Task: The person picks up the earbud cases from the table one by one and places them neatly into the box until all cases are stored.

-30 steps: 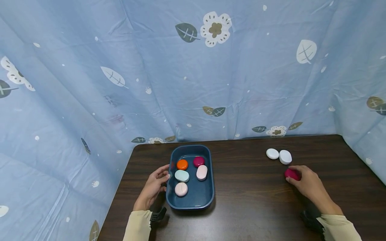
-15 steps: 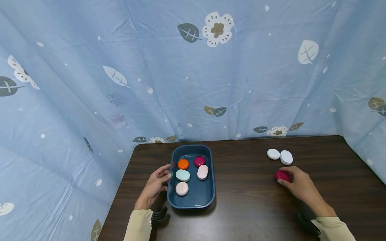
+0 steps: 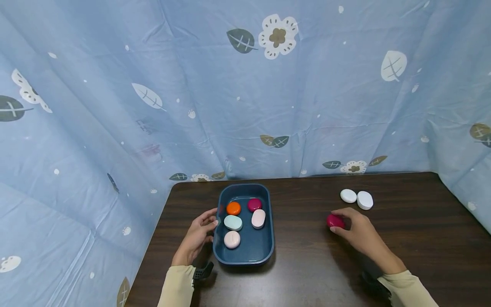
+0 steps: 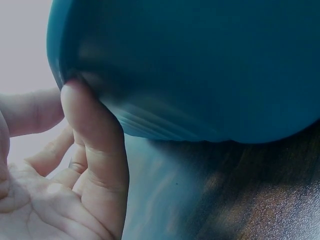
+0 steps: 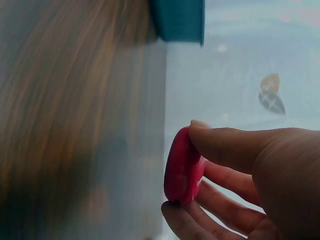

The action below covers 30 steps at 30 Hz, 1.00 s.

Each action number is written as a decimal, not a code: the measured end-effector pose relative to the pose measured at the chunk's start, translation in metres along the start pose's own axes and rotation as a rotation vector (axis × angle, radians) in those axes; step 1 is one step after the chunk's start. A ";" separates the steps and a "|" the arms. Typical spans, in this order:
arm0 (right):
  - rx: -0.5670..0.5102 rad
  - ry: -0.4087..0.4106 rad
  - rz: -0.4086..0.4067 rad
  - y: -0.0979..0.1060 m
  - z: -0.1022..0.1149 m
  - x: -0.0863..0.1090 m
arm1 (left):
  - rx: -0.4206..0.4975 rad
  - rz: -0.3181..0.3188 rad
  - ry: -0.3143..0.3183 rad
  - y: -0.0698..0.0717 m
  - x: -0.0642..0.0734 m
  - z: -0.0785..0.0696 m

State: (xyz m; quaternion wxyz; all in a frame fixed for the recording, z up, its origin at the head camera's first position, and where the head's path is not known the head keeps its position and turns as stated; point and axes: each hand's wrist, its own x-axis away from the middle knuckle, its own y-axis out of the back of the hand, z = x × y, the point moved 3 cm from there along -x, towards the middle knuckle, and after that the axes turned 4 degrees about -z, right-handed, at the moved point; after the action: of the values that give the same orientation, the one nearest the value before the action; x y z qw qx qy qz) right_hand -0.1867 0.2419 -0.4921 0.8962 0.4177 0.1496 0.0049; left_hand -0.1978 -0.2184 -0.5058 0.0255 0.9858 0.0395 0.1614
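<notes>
My right hand [image 3: 358, 230] pinches a dark pink, smooth, tablet-shaped piece [image 3: 335, 221] between thumb and fingers, over the table's right half. The right wrist view shows this pink piece [image 5: 181, 167] edge-on, raised above the tabletop. On the left, a dark blue rectangular tray [image 3: 249, 258] has my left hand [image 3: 196, 236] at its left side, fingertips and thumb touching the wall. In the left wrist view the thumb [image 4: 95, 125] lies against the tray's outside. Inside sit an orange piece [image 3: 233, 208], a magenta one [image 3: 254, 204], a mint one [image 3: 233, 223] and two pale pink ones [image 3: 258, 218].
Two white rounded pieces, a smooth oval [image 3: 348, 195] and a thicker block-like one [image 3: 365, 200], lie side by side at the back right. The dark wooden table [image 3: 303, 238] ends at a blue patterned curtain [image 3: 245, 85] behind and to the sides.
My right hand has carried the dark pink piece leftward, away from the white pieces and toward the tray. The left hand and the tray have stayed in place.
</notes>
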 end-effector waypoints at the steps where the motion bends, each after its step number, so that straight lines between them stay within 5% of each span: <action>1: -0.007 0.008 0.000 -0.002 0.005 -0.001 | 0.003 0.001 0.000 0.000 0.000 0.000; 30: -0.249 0.200 0.080 -0.049 0.113 -0.033 | 0.011 0.004 -0.009 0.000 0.000 0.002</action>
State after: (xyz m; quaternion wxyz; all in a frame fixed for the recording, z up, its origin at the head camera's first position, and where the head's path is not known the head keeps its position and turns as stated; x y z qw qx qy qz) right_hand -0.1929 0.1217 -0.4515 0.9209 0.3063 0.2194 0.1005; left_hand -0.1970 -0.2189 -0.5074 0.0201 0.9866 0.0382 0.1571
